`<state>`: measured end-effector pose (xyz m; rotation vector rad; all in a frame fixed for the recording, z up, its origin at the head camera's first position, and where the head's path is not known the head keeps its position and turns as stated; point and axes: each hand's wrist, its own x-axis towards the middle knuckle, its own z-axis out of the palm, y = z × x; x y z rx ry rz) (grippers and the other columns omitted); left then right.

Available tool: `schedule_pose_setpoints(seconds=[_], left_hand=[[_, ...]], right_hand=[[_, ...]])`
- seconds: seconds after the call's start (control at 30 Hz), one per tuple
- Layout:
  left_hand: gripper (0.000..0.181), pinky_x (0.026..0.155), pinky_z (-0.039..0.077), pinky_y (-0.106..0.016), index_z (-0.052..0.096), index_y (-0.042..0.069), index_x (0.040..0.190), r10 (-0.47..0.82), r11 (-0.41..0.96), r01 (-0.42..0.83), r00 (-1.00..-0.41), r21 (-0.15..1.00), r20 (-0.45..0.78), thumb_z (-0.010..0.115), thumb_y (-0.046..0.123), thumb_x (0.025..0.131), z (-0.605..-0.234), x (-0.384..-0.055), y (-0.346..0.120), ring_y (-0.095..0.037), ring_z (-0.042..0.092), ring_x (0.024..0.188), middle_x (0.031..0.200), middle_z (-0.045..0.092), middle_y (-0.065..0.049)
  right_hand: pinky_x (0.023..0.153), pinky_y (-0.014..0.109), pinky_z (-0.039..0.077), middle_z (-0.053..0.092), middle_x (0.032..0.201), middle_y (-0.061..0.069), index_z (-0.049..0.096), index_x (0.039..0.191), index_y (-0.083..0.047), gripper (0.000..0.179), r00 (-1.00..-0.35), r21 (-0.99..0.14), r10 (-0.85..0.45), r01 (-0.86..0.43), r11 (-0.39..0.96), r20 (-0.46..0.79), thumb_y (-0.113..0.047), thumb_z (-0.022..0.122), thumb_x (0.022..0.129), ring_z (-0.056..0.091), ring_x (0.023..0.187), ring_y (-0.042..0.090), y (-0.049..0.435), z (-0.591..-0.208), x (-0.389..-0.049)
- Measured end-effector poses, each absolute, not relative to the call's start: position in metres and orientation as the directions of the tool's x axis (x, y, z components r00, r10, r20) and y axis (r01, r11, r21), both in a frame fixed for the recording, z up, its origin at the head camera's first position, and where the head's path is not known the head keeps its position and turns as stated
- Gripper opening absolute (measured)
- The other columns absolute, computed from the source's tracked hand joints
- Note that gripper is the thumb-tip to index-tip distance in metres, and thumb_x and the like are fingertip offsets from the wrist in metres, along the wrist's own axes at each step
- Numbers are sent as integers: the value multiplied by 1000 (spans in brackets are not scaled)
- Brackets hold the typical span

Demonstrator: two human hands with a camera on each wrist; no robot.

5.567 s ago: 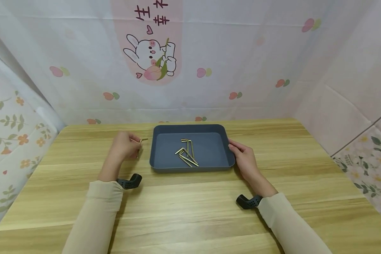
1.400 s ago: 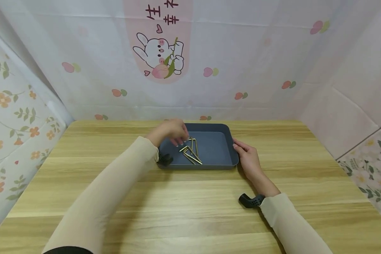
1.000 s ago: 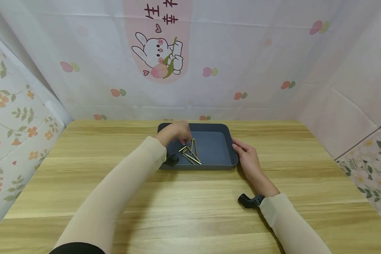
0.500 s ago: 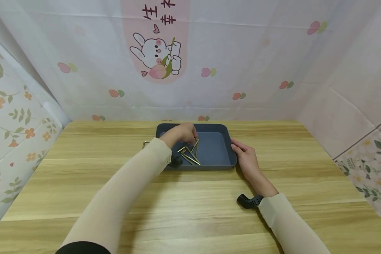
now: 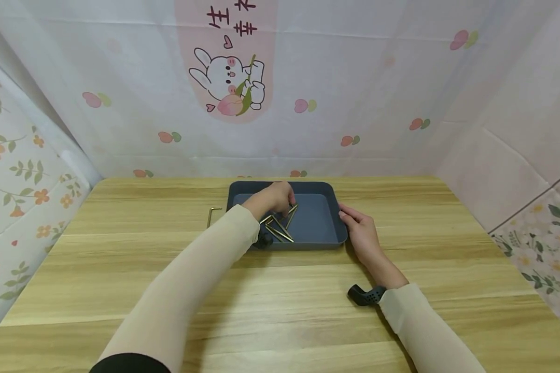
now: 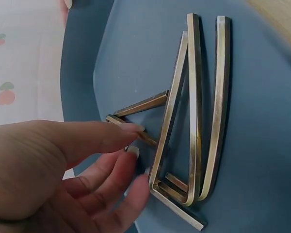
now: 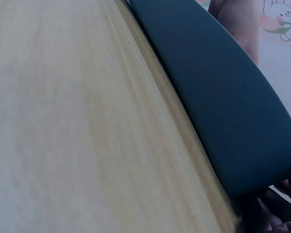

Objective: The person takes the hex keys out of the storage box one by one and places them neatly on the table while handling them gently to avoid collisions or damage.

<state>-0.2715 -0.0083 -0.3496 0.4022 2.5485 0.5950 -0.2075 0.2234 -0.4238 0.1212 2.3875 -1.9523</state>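
Note:
My left hand [image 5: 280, 198] reaches into a dark grey-blue tray [image 5: 318, 220]. Its thumb and fingertips pinch a brass-coloured hex key [image 6: 148, 139], as the left wrist view shows; part of this key is hidden by the fingers. Several more L-shaped hex keys [image 6: 194, 97] lie beside it on the tray floor, overlapping at their bent ends. With thumb at the rim and fingers along the outside, my right hand [image 5: 363, 233] grips the tray's right end. In the right wrist view the tray wall [image 7: 218, 97] covers most of that hand.
On the wooden table [image 5: 280, 321], just left of the tray, lies another hex key [image 5: 210, 216], partly behind the left sleeve [image 5: 182, 290]. A printed curtain [image 5: 345, 77] hangs along the table's back edge. A black camera mount [image 5: 366, 295] sits on the right wrist.
From beside the tray, where it held a hex key, my left hand has moved into it. A key lies on the table at left. The pinched key has shifted right and tilted. Right hand stays.

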Motion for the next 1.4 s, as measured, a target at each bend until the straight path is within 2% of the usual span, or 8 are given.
schedule_pose_setpoints(seconds=[0.13,0.4,0.7,0.93,1.1,1.27,1.4], left_hand=[[28,66,54,-31,67,4,121,366,858,131,-834,496,-412,67,-3,93,-349,-271,-6,-14,51,69,135,62,-12],[30,71,58,-34,66,5,123,350,856,91,-827,508,-440,62,-6,95,-345,-270,-5,-17,55,76,137,58,-13],[26,71,60,-34,66,6,119,354,863,110,-828,492,-435,63,-5,95,-347,-271,-6,-17,56,74,133,58,-13],[24,56,50,-29,65,8,117,349,870,135,-849,475,-398,61,-4,96,-353,-271,-5,-15,52,63,132,59,-12],[23,51,44,-27,65,9,117,332,863,115,-862,491,-382,61,-2,97,-355,-272,-8,-15,48,61,124,62,-12],[25,55,41,-27,64,7,119,367,839,151,-866,523,-339,56,-4,98,-355,-271,-15,-14,46,61,114,66,-12],[27,66,42,-28,63,6,123,404,809,221,-882,545,-242,55,-2,98,-350,-268,-19,-16,50,75,114,67,-11]], right_hand=[[120,34,37,45,159,7,47,151,-9,45,-996,-976,21,89,201,-86,-20,49,108,39,149,16,223,-424,-207],[121,35,37,44,159,6,47,151,-9,45,-996,-978,17,85,192,-83,-20,49,108,38,149,16,222,-425,-208],[120,34,37,45,158,6,48,151,-10,44,-997,-976,18,78,205,-76,-20,50,107,39,149,15,219,-426,-209],[118,31,39,47,157,6,49,150,-10,44,-997,-975,23,75,208,-72,-20,50,107,40,148,15,219,-427,-208],[119,31,39,46,158,6,48,151,-10,45,-997,-976,20,79,203,-76,-21,50,108,40,148,16,220,-426,-207],[119,31,39,46,158,6,48,151,-10,45,-997,-976,26,79,201,-76,-20,50,107,39,148,15,222,-426,-207],[117,26,40,47,157,6,49,150,-10,44,-997,-975,33,73,209,-68,-20,51,107,40,148,15,222,-425,-207]])
